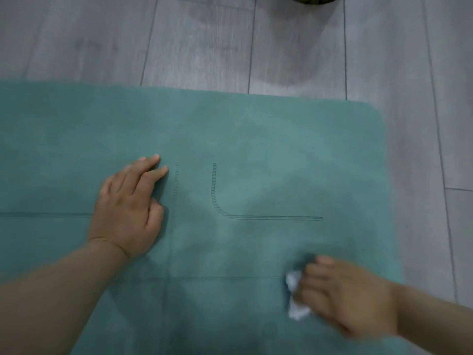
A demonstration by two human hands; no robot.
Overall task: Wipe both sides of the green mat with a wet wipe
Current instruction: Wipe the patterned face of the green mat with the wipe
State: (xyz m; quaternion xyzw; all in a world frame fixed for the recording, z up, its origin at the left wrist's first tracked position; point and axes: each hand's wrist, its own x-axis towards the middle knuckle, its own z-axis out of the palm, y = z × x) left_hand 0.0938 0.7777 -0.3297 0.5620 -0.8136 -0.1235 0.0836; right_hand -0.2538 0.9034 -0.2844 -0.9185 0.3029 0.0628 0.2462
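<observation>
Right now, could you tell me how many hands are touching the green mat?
2. The left hand rests flat on the green mat at centre-left; the right hand grips the wet wipe near the mat's lower right.

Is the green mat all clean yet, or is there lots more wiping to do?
Not yet. Patchy marks on the green mat near the printed lines may be damp from wiping, though that is hard to tell. Right now the right hand holds the crumpled wet wipe on the mat's near right part, while the left hand presses the mat flat. The mat lies unturned on the floor, so its underside is left.
</observation>
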